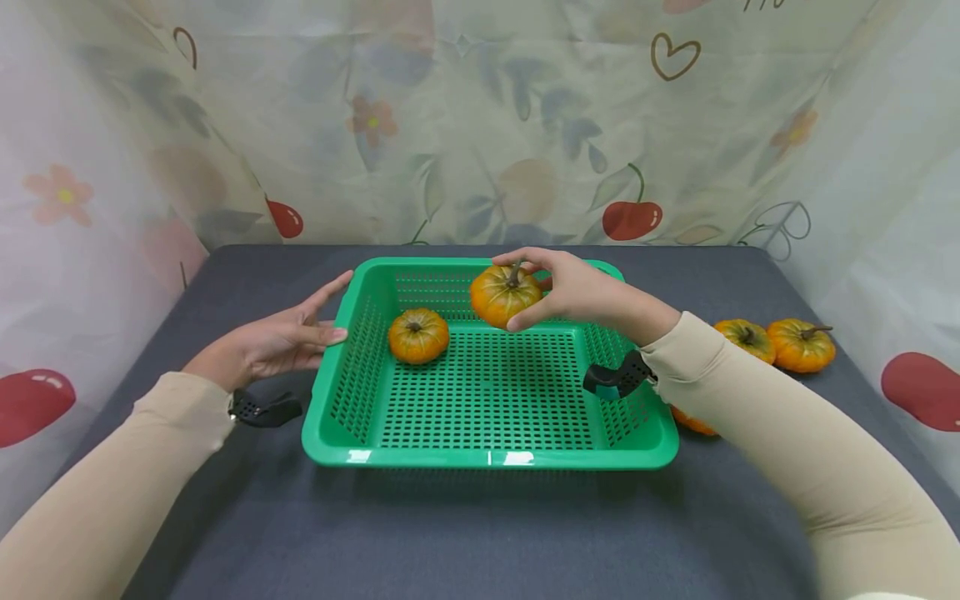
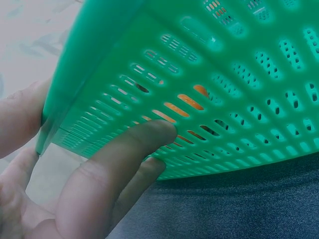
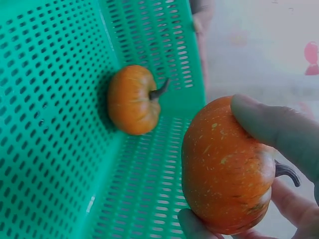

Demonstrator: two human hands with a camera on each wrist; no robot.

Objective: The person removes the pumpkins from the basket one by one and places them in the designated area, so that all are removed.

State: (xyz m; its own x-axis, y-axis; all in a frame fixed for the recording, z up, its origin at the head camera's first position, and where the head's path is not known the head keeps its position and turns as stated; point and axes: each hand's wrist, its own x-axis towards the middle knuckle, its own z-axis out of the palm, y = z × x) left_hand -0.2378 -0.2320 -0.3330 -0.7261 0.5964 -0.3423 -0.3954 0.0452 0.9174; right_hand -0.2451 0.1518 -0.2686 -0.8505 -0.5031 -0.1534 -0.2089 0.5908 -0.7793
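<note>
My right hand (image 1: 573, 287) grips a small orange pumpkin (image 1: 501, 297) with a dark stem, fingers and thumb around its sides. It is held above the back part of a green perforated plastic basket (image 1: 491, 458). In the right wrist view, the held pumpkin (image 3: 227, 169) shows its speckled orange side. A second pumpkin (image 1: 418, 336) sits inside the basket at the left, beside the wall. My left hand (image 1: 277, 342) touches the basket's left side from outside, its fingers extended. Up close in the left wrist view, fingers (image 2: 119, 164) rest against the slotted wall.
Right of the basket are more pumpkins: one (image 1: 801, 344) near the table's right edge, a neighbour (image 1: 746, 337) partly behind my sleeve, and another (image 1: 693, 422) mostly hidden by basket and forearm. The dark grey table (image 1: 480, 533) meets a patterned curtain (image 1: 480, 125) at the back.
</note>
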